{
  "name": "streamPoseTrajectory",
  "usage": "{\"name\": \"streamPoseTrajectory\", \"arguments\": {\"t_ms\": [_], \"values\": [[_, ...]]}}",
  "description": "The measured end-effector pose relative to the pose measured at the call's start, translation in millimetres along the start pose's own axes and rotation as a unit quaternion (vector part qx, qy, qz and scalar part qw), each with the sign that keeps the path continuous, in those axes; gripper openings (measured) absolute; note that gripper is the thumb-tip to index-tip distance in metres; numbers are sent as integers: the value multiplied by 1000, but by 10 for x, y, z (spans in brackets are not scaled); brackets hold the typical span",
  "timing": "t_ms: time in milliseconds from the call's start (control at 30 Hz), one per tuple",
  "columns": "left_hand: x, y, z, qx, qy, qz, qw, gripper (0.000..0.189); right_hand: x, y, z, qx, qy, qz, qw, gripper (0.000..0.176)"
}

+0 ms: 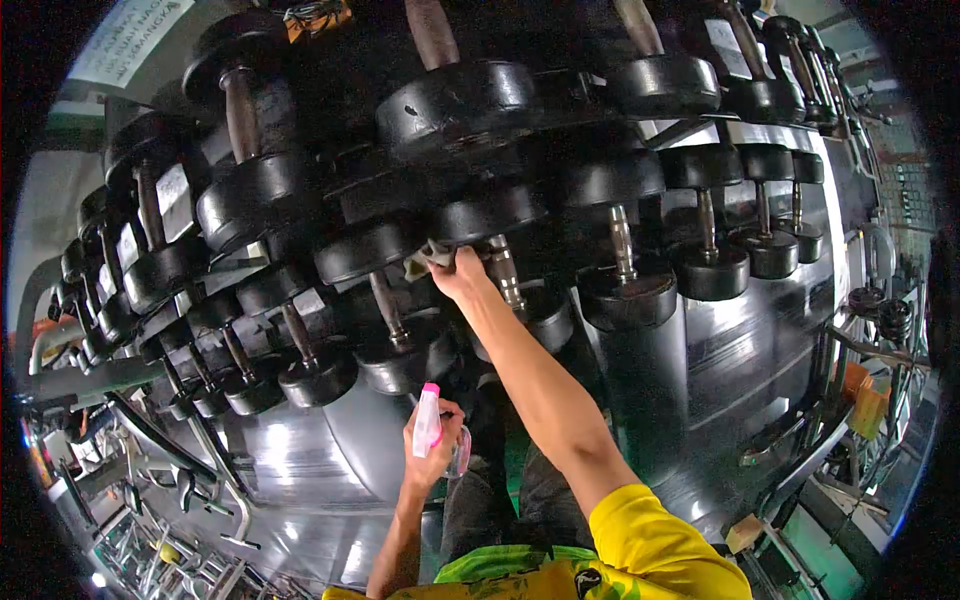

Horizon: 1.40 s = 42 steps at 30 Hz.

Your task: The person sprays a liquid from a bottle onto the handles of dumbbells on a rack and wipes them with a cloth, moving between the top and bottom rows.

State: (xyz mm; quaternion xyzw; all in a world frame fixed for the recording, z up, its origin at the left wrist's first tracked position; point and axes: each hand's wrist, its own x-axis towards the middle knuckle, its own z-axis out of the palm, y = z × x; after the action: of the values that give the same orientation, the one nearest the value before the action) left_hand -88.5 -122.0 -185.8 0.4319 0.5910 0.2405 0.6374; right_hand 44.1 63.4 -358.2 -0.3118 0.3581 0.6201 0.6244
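Head view: right hand (462, 272) grip pinching cloth (425, 258) against dumbbell (490, 215); left hand (432, 455) grip wrapped around spray bottle (428, 420).

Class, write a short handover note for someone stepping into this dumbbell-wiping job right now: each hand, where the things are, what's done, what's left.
Right hand: arm stretched out, holding a cloth against a dumbbell on the middle tier of the rack.
Left hand: low, near the body, gripping a pink-topped spray bottle.
Done: cloth is on this one dumbbell; which others were wiped cannot be told.
Left: probably this wipe; the rest of the rack is unknown.
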Motion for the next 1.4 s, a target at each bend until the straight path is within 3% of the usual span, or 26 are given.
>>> {"name": "streamPoseTrajectory", "arguments": {"t_ms": [167, 300, 433, 567, 633, 667, 700, 733, 767, 833, 900, 933, 1033, 1167, 1267, 1367, 1400], "values": [[36, 40, 52, -21, 9, -21, 1000, 9, -432, -317, 133, -51, 40, 104, 992, 25], [57, 180, 112, -19, -25, -30, 999, 10, -752, -646, 120, -111, -46, 113, 986, 24], [77, 172, 125, -5, -47, 12, 999, 11, -1205, -1059, 319, -168, 8, 35, 985, 26], [71, 206, 187, -36, -49, -2, 998, 12, -965, -1665, -67, -229, -91, -55, 968, 20], [59, 167, 228, -55, -47, -8, 997, 13, -1256, -1663, 92, -220, -91, -163, 957, 22], [60, 157, 245, -71, -46, -14, 996, 13, -1358, -1591, 173, -249, -69, -261, 930, 22], [63, 166, 264, -73, -45, -13, 996, 13, -1406, -1498, 224, -274, -47, -356, 892, 23], [62, 183, 290, -76, -49, -19, 996, 12, -1360, -1465, 175, -414, -53, -474, 775, 24], [60, 193, 311, -78, -56, -25, 995, 12, -1307, -1474, 104, -508, -19, -499, 702, 25], [80, 179, 351, -74, -54, -14, 996, 12, -1159, -1334, 134, -572, -27, -552, 606, 28], [98, 196, 363, -67, -49, -3, 997, 11, -960, -1136, 120, -669, 3, -647, 365, 36], [114, 224, 362, -33, -43, 22, 998, 11, -1058, -1056, 251, -687, -21, -658, 308, 42], [148, 256, 356, -24, -36, 21, 999, 11, -1139, -958, 456, -728, -86, -652, 195, 36], [203, 225, 450, -60, -4, -11, 998, 10, -1045, -543, 637, -794, -275, -541, -15, 20], [209, 354, 487, -18, 4, 33, 999, 9, -825, -202, 624, -824, -234, -503, -117, 23], [180, 318, 552, -29, 9, 36, 999, 9, -906, -284, 669, -835, -248, -464, -161, 25], [185, 287, 562, -53, 9, 22, 998, 9, -894, -389, 630, -799, -268, -507, -181, 21]]}}
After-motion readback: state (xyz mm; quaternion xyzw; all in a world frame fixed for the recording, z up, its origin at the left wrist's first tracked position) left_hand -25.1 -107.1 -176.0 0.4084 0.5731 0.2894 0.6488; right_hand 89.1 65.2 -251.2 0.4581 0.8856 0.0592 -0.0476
